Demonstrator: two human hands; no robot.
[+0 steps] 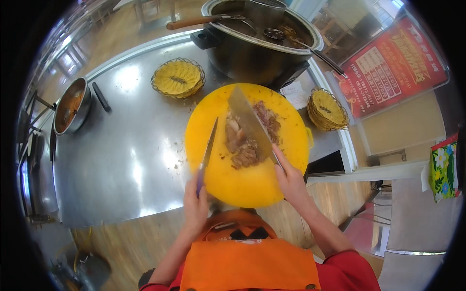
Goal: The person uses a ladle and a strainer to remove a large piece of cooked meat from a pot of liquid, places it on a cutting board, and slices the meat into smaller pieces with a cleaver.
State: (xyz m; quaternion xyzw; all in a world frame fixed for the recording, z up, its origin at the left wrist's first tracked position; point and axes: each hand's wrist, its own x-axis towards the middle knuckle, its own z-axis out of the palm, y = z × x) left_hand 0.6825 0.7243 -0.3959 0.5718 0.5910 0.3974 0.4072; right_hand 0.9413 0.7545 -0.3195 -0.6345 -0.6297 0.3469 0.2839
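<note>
My left hand (196,202) is closed round the purple handle of a narrow pointed knife (209,145), its blade pointing away from me over the left part of a round yellow cutting board (240,189). My right hand (291,178) grips a broad cleaver (251,125), its blade slanting up and left over the middle of the board. Chopped cooked meat (249,154) lies left of and below the blade, and more meat (267,118) lies on its right side. The cleaver hides part of the board and perhaps some meat between.
A large pot (255,58) of dark liquid stands behind the board, with a wooden-handled utensil (196,22) and a ladle (275,34). Wicker baskets (178,78) (327,109) flank it. A metal bowl (72,105) and a black-handled item (101,96) are on the steel table (120,152) at left.
</note>
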